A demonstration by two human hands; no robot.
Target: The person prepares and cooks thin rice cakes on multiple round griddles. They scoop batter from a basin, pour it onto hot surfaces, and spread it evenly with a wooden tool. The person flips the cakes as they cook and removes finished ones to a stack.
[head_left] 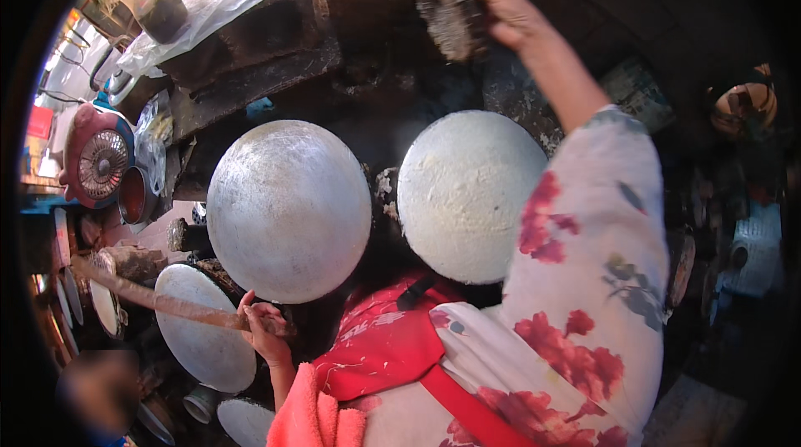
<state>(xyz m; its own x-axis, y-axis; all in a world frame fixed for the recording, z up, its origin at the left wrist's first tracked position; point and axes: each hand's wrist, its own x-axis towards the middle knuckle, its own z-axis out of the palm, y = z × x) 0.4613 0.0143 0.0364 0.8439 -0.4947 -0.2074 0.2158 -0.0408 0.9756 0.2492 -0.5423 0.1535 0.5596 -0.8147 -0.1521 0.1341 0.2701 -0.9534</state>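
Observation:
My right hand is raised at the far side, closed on the edge of a rough, dark grey-brown lump; its kind I cannot make out. Low on the left, my left hand grips one end of a long flat wooden stick, which points left over a pale round disc. Between the hands lies a large round grey metal lid or pan. To its right, a similar round piece has a whitish, uneven surface, partly covered by my right sleeve.
At the far left, a clear plastic sheet covers a ledge with a metal pot on it. A small pink fan stands below, beside a metal cup. More round discs crowd the lower left. A blurred shape is at the lower left.

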